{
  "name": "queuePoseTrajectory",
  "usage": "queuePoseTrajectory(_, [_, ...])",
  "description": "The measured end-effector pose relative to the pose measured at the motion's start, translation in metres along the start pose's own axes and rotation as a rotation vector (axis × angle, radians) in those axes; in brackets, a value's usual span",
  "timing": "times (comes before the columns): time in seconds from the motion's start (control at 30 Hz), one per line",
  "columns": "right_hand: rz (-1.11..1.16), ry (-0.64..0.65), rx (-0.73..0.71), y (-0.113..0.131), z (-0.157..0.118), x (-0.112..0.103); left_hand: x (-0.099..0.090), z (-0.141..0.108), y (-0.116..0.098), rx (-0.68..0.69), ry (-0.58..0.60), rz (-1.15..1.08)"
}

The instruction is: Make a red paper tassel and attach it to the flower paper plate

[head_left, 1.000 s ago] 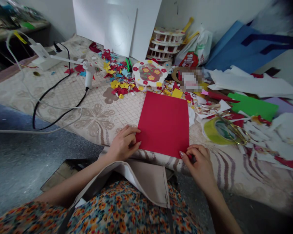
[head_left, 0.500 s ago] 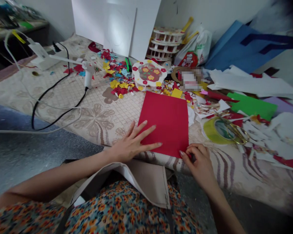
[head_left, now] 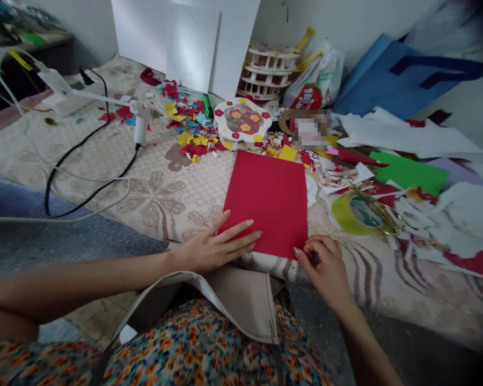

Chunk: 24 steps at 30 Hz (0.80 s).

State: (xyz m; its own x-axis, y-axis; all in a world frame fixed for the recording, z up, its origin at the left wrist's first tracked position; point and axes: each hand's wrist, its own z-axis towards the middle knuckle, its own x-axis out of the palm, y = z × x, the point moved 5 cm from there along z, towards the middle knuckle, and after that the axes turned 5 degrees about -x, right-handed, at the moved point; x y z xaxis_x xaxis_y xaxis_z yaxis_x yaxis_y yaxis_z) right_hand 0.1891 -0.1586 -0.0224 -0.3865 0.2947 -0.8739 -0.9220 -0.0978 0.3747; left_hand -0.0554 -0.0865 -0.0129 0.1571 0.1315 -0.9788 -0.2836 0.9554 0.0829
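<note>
A red sheet [head_left: 269, 198] lies flat at the near edge of the patterned tablecloth [head_left: 153, 203]. My left hand [head_left: 213, 247] rests with fingers outstretched on the sheet's near left corner, holding nothing. At the near right corner, my right hand [head_left: 324, 262] pinches the sheet's edge between thumb and curled fingers. Beyond the sheet stands a white round piece with red and yellow flowers [head_left: 241, 122]. To the right lie a roll of yellow tape [head_left: 352, 214] and scissors [head_left: 380, 212] on top of it.
A white glue gun [head_left: 140, 126] with a black cable stands at the left near a power strip [head_left: 66, 99]. Coloured paper scraps [head_left: 193, 140] spread behind the sheet. Green paper [head_left: 412, 174], white offcuts and a blue bag [head_left: 386, 80] are at the right.
My left hand has slid toward the near left corner of the sheet, its fingers closer together. My right hand stays at the near right corner. The view has shifted slightly.
</note>
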Motion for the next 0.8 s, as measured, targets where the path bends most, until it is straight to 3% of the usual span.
queuePoseTrajectory(0.2, [-0.008,-0.034,-0.012,0.000,0.000,0.001,0.009,-0.037,0.009,-0.067,-0.052,0.041])
queuePoseTrajectory(0.33, [-0.029,-0.103,-0.032,0.004,-0.001,-0.002,0.015,-0.045,0.011,-0.103,-0.040,0.030])
queuePoseTrajectory(0.5, [-0.025,-0.251,-0.194,0.043,-0.004,-0.024,0.014,-0.041,0.010,-0.145,0.028,-0.004])
queuePoseTrajectory(0.53, [0.015,-0.208,-0.262,0.055,-0.004,-0.023,0.014,-0.040,0.010,-0.145,0.036,-0.001])
queuePoseTrajectory(0.67, [0.152,0.157,-0.603,0.100,-0.005,0.007,0.016,-0.041,0.008,-0.116,0.014,0.014])
queuePoseTrajectory(0.8, [0.083,0.274,-0.622,0.108,-0.004,0.038,0.018,-0.042,0.008,-0.168,-0.001,0.003])
